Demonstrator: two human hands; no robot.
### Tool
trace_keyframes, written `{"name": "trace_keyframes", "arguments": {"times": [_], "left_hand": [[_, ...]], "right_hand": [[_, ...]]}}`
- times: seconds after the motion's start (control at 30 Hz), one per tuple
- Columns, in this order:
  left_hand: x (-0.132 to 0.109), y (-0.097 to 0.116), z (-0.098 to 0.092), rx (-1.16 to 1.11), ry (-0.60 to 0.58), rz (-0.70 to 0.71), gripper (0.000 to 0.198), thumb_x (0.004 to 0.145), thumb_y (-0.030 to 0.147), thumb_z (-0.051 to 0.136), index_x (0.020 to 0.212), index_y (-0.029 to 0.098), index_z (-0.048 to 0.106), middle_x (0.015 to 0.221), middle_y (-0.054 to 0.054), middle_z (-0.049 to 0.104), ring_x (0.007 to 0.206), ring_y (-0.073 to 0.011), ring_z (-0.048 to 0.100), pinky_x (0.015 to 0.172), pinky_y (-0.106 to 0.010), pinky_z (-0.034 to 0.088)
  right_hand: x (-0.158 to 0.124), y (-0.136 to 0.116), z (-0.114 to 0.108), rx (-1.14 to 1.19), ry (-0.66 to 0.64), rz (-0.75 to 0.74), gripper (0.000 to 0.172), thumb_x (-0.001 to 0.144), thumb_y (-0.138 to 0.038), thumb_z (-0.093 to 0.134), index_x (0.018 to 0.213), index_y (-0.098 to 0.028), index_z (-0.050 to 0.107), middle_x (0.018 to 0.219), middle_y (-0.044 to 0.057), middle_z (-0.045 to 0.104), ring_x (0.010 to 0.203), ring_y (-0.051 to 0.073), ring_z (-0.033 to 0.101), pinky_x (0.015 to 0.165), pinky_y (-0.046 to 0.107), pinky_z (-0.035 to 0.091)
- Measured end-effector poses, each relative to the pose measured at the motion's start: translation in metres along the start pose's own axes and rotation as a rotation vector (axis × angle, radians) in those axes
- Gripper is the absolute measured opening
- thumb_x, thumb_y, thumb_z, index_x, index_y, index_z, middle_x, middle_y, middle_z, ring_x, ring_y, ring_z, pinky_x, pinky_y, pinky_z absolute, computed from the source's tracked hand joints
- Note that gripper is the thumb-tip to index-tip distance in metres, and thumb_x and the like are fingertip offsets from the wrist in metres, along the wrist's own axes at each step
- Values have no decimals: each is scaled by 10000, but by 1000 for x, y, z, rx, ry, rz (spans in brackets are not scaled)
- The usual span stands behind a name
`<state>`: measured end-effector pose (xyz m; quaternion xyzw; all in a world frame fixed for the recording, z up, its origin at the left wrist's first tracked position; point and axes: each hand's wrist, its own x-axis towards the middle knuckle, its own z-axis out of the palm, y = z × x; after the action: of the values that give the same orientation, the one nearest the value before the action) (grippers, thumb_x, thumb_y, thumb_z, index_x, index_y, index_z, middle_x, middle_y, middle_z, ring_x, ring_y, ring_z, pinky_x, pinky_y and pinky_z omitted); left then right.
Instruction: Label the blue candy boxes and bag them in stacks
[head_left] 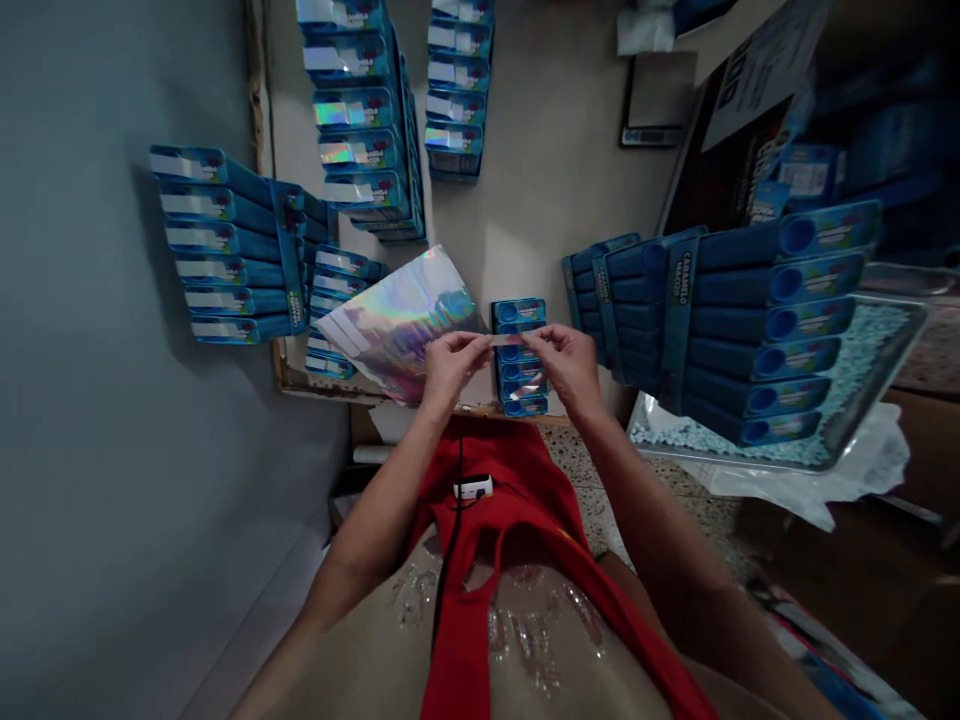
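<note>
1. Nearest: red apron [525,450], with a small white device [472,487] on a black cord.
2. Left hand [456,365] and right hand [566,362] both pinch, thumb against finger, one at each end of a short shiny strip [507,340]. Strip is level and looks taut.
3. Strip sits over the upper part of a short blue box column [519,375] near the worktop's front edge. Can't tell if it touches a box.
4. Handling, my read: grip the extreme ends only, fingers off the middle. Keep tension even; pull too hard and it may curl or tear. If it's sticky, square it to the box edge before contact, then press from the centre outward.
5. Holographic sheet [409,315] lies tilted beside the column, its edge by the left hand. Worth keeping clear of the wrist so it doesn't drag.
6. Right: box stack [765,330] with round blue circles on the ends, above a tray [900,370] of pale blue pellets.
7. Left: box stack [225,245] with pale strips across the ends.
8. Far side of the worktop [525,215]: two tall box rows, plus a flat scale [660,100].
</note>
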<state>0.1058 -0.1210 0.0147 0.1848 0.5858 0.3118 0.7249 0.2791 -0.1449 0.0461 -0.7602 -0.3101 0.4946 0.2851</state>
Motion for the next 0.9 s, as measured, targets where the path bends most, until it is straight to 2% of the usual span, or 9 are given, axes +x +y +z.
{"name": "trace_keyframes", "arguments": {"times": [0.1,0.23,0.43,0.67,0.73,0.83,0.9], "left_hand": [[18,0,10,41,53,89,305,704,410,895,788,143,775,682,-17,728,602,-110,637,619,-230,524],[40,1,19,39,102,91,186,754,294,862,749,145,751,661,-6,712,610,-110,637,627,-226,522],[47,-1,21,58,104,72,109,828,227,818,775,151,759,691,-25,724,627,-112,655,646,-237,540],[49,-4,21,32,105,67,128,822,234,837,785,142,756,681,-13,719,633,-108,661,639,-215,532],[56,-6,23,-22,95,10,152,803,233,864,787,135,750,679,-9,716,630,-101,660,625,-199,522],[68,-12,27,-118,80,-189,234,744,227,926,800,131,720,672,-5,707,588,-88,646,596,-184,518],[72,-15,29,-148,94,-299,285,723,224,946,807,139,687,645,6,685,543,-80,622,569,-181,515]], "right_hand": [[24,1,4,-152,128,-59,254,813,-452,707,770,-203,716,615,-23,578,585,153,516,575,288,405],[45,-4,12,-298,228,-85,214,813,-394,694,745,-192,720,581,-34,565,595,156,512,603,287,334],[50,-6,14,-366,240,-81,209,834,-375,678,746,-190,720,595,-22,587,611,167,529,616,295,321],[56,-1,14,-429,218,-58,195,836,-380,679,759,-201,693,626,-20,590,646,181,553,647,305,351],[62,4,13,-440,258,-29,216,788,-404,740,761,-209,649,666,-18,600,670,186,558,660,309,364],[72,11,10,-396,345,30,382,646,-418,857,804,-222,570,714,-32,585,694,185,552,674,309,382],[75,12,8,-341,339,34,425,618,-402,865,826,-232,535,698,-53,552,686,180,550,673,308,391]]}}
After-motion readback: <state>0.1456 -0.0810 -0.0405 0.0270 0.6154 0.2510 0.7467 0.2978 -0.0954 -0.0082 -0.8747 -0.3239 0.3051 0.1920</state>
